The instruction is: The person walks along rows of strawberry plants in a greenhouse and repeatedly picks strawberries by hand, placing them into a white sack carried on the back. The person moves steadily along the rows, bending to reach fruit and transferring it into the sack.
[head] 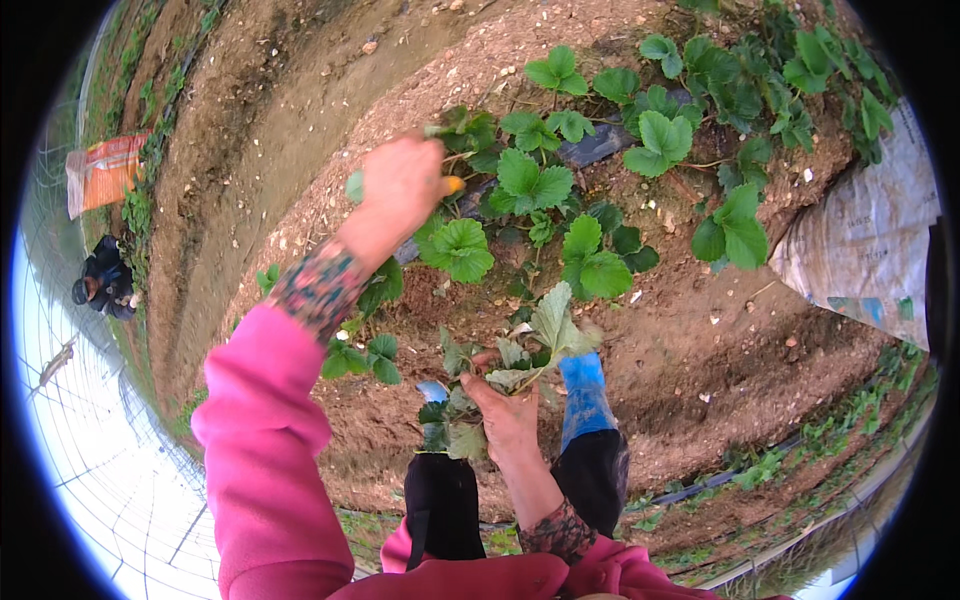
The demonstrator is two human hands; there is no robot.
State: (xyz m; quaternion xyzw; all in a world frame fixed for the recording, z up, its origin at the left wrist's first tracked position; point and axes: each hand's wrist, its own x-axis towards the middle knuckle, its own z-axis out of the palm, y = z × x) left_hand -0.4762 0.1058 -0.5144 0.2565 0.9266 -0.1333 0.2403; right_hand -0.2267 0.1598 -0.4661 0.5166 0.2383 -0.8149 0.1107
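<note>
My left hand reaches over the strawberry plants, its fingers curled and slightly blurred. A small orange-yellow object sticks out of it on the thumb side; its kind is unclear. Leaves and a thin stem lie right beside these fingers. Closer to my body, my right hand grips a bunch of picked strawberry leaves, some pale and limp, with their stems. More leaves of the bunch hang below its thumb side.
Black plastic film shows through soil under the plants. My blue boot stands at the bed's edge. A whitish printed sack lies right, an orange bag far left. Another person crouches at left near netting.
</note>
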